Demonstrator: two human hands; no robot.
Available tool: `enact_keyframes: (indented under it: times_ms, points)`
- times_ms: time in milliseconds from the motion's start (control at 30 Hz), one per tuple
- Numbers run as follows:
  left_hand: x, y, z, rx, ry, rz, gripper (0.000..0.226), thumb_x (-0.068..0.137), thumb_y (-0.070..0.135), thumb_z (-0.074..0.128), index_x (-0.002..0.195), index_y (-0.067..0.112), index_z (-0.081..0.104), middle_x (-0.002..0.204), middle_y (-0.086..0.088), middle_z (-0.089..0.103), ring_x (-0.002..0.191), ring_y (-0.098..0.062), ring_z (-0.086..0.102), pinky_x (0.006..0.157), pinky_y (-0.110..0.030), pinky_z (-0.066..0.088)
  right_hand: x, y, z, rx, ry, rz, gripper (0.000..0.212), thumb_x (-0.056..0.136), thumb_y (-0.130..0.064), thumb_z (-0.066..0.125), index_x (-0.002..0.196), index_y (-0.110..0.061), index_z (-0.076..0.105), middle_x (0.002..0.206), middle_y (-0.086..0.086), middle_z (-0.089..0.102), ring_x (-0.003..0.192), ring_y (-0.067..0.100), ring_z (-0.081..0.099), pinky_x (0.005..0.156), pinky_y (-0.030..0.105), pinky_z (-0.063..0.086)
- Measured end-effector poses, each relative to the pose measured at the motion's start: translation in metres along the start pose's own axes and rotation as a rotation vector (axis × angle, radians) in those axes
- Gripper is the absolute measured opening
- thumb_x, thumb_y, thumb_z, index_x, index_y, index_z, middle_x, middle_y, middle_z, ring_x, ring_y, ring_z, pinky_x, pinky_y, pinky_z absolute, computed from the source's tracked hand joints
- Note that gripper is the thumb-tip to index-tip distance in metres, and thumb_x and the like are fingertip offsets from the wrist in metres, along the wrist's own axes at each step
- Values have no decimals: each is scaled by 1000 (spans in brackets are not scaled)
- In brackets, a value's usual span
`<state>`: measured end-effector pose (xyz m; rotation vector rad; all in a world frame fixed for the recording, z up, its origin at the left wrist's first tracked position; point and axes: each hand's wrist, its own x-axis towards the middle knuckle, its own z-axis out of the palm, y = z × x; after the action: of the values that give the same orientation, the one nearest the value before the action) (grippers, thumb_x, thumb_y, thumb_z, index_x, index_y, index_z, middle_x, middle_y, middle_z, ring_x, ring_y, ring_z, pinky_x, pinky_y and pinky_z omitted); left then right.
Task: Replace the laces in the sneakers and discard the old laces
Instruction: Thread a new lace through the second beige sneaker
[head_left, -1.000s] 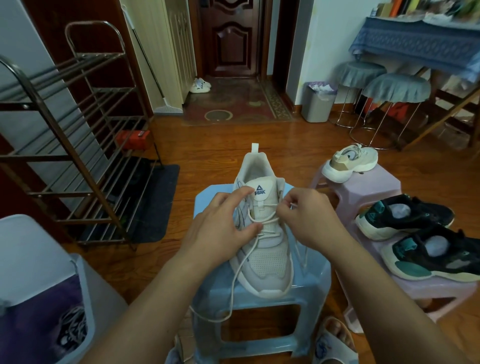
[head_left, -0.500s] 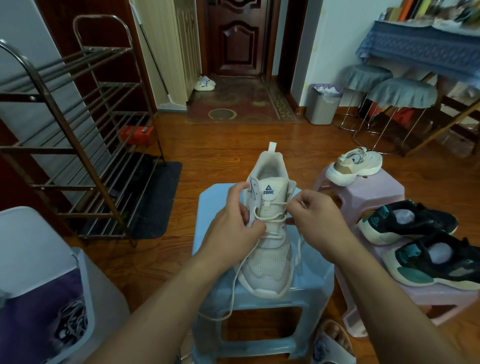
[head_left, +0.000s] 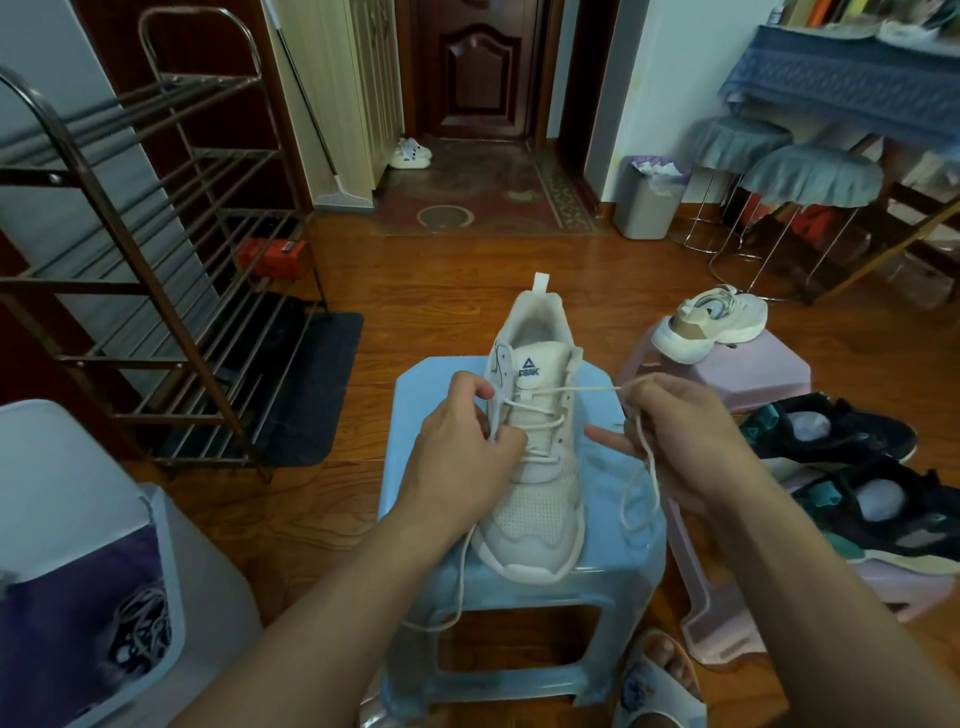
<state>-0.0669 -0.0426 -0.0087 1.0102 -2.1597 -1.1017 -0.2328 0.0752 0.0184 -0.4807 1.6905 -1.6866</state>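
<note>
The white sneaker (head_left: 535, 441) stood in the middle of the frame on a light blue plastic stool (head_left: 519, 613), toe toward the camera. Its toe was a soft mesh with tiny holes, and its sole was thick and smooth. The tongue had a small label with a triangle and the word "PEAK". A thin cream lace (head_left: 587, 391) ran across the top eyelets.

The left hand (head_left: 462, 457) covered the shoe's left side, so the eyelets there were hidden. Its fingers were curled and pinched the lace by the top eyelet. The lace's loose end hung down over the front of the stool. The right hand (head_left: 685, 441) was curled too. It pulled the other end of the lace tight to the right, and a loop dangled below it.

In the lower left was a white bin (head_left: 171, 587) with a purple bag, cut off by the frame's edge. Inside lay a tangle that was probably old laces (head_left: 140, 629), but it was too dim to be sure.

To the right, a pink stool (head_left: 769, 371) held a cream sneaker (head_left: 711, 325). Two black and teal sneakers (head_left: 852, 467) sat below it, partly cut off.
</note>
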Motion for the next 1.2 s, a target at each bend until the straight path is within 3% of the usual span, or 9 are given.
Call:
enact_keyframes:
  times_ms: [67,200,367,567,733,833,933,1067,1200]
  points:
    - [0,-1,0,0,-4,4,26,90,30,64,109,34,46,78,6,58,71,-14,59,69,-47,55,-1,2,1,-154,69,-37,26,99,-16,58,92,9,59,62,9,34,60,24,38,79,42,63]
    - [0,-1,1,5,-2,19,28,91,31,65,110,35,45,82,7,58,71,-13,59,68,-44,54,-5,-1,14,-577,49,-210,35,95,-49,62,85,-16,69,64,-1,54,59,14,54,59,31,51]
    - [-3,-3,2,-9,13,14,35,92,32,64,116,38,40,85,7,58,75,-14,61,69,-45,56,-9,-8,13,-747,-37,-232,33,98,-37,62,75,-15,69,64,2,54,57,14,49,53,32,41]
    - [-2,-4,-2,236,-45,178,57,100,36,50,147,60,28,98,15,42,76,-8,52,67,-27,47,-18,-11,5,-789,-59,-129,43,102,-48,49,87,-15,73,69,9,54,61,23,47,59,36,41]
    - [8,-7,-10,272,-48,175,46,101,48,44,145,58,36,99,16,44,77,-6,53,65,-26,43,-12,-16,7,-642,262,-181,48,100,-58,43,99,-16,67,98,4,70,89,24,65,80,46,55]
    - [11,-8,-14,222,52,218,35,105,44,45,137,53,55,100,16,51,86,0,53,71,-25,48,4,-25,-1,-476,388,-29,16,99,-27,56,109,-18,63,111,7,63,106,30,60,93,45,52]
    - [15,-10,-17,179,94,219,31,105,39,51,132,50,62,95,13,53,84,-3,53,68,-23,48,17,-30,-47,-418,662,116,26,98,-9,54,123,2,56,111,19,58,110,34,55,91,40,46]
    - [13,-9,-14,230,34,242,35,105,42,50,137,52,57,91,14,50,77,-3,51,60,-20,38,11,-12,-100,-351,1046,122,37,99,-6,53,135,1,50,131,29,56,120,47,54,86,48,46]
    - [11,-11,-14,267,20,235,38,106,45,45,143,53,49,92,15,51,79,0,49,60,-17,33,12,3,-117,-228,939,153,41,101,-8,52,142,-10,51,134,26,58,113,42,59,80,40,43]
